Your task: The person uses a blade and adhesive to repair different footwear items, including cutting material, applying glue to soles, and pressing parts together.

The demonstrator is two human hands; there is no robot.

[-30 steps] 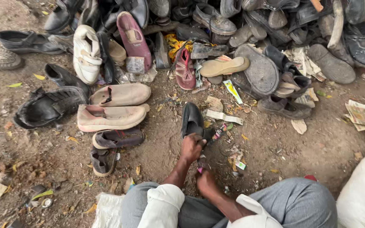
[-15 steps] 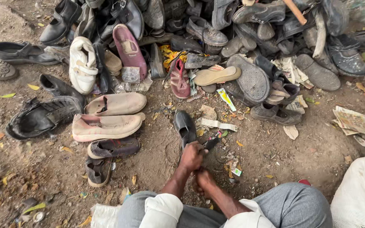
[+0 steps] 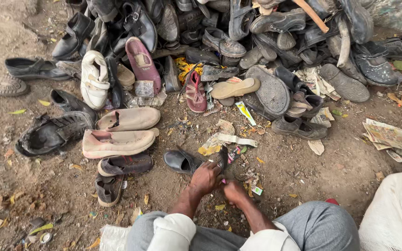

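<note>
Both hands, left hand (image 3: 204,178) and right hand (image 3: 233,190), have shifted, apparently pinching one black shoe (image 3: 182,161) beside two tan slip-ons (image 3: 119,132).

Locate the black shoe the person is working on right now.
In the head view, the black shoe lies on the dirt ground at lower centre, under the left hand, right of a small dark sandal.

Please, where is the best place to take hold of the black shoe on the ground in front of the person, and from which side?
Probably the heel end. The black shoe lies on the dirt with its rounded toe pointing away to the person's left, and its opening faces up. The left hand already rests at the rear, so coming from the near side and pinching the back rim looks easiest.
</note>
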